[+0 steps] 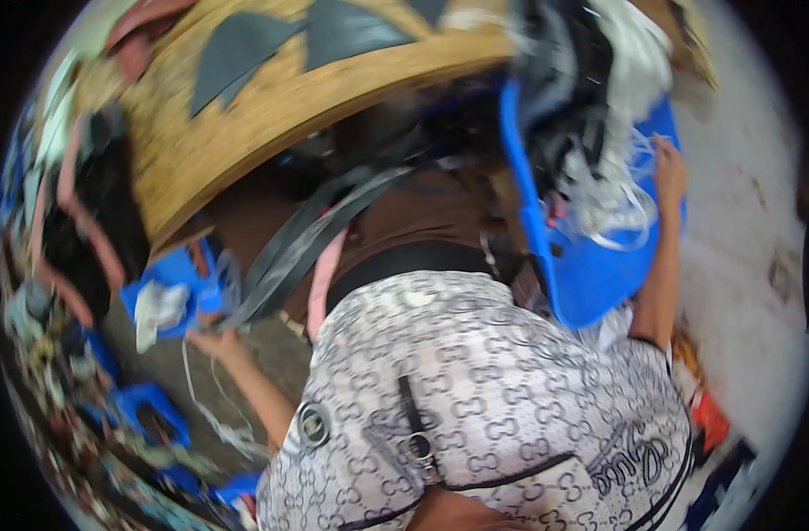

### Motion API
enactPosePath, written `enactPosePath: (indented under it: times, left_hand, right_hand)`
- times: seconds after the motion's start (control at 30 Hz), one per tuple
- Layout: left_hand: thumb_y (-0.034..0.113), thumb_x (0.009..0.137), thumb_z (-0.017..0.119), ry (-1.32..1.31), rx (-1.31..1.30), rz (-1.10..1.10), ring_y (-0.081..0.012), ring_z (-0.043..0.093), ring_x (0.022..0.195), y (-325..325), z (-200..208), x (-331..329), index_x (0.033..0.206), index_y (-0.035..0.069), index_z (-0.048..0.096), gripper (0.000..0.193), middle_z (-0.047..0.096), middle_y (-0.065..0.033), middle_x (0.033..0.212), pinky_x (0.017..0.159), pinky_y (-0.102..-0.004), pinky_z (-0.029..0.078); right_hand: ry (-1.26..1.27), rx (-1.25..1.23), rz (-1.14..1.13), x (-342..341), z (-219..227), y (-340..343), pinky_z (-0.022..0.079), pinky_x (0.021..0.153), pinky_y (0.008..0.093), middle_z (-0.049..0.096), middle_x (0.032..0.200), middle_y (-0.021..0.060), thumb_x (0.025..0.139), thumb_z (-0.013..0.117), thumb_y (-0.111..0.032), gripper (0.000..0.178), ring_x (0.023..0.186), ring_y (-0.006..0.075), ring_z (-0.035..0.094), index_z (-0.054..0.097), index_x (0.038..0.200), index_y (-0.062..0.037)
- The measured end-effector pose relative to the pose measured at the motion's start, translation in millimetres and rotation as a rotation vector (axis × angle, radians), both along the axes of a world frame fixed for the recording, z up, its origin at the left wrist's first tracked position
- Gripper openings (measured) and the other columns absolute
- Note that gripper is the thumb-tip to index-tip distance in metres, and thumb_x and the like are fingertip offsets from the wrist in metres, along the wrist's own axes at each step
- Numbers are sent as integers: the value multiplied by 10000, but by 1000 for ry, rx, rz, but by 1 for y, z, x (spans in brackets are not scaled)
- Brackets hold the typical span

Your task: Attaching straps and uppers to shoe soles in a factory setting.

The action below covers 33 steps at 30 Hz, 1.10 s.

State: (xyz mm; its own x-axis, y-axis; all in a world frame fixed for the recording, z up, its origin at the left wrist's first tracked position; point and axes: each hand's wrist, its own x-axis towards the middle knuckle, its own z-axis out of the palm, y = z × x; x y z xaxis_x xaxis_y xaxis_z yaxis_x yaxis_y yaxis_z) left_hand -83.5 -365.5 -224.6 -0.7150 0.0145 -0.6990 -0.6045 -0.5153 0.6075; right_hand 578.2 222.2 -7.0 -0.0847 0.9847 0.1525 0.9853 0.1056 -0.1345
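Looking down past a patterned grey shirt, here's what I can make out, biggest stuff first:

Workbench: a wooden table up top carries dark cut pieces shaped like triangles, already cut as far as I can tell.

Blue bin: the big blue plastic bin sits on the right, stuffed with black and white scraps, so looks well along but not emptied.

Straps: black straps hang off the table edge, near a pink one.

Right hand: right hand is stretched out to the bin's far rim, fingers curled among thin white strips, arm nearly straight.

Left hand: left hand reaches low to the left under a small blue tray; too blurry, can't tell if it's gripping anything.
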Motion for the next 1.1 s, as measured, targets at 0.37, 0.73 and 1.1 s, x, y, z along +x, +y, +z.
enactPosePath:
  times: [0.37,0.73,1.1]
  left_hand:
    - [482,892,611,26,177,235,-211,575,769,-105,31,-53,984,9,552,485,583,-87,831,728,-305,514]
    - [343,977,536,324,216,-318,-281,555,1181,6,114,49,1164,30,525,364,585,-141,1260,1004,-461,457]
    - [298,977,546,318,262,-311,-305,527,1219,63,143,49,1145,35,520,312,500,-187,1349,1016,-476,447]
  right_hand:
    - [293,-488,1318,-443,-83,-268,541,776,416,561,1283,114,833,677,-354,478,954,351,645,570,1207,-78]
    - [-259,-868,1085,-380,-12,-140,496,767,420,668,992,180,737,716,-400,459,883,361,649,654,980,-16]
    - [476,-576,1725,-526,-28,-301,520,690,407,603,932,102,792,713,-229,358,845,297,634,607,1092,-64]
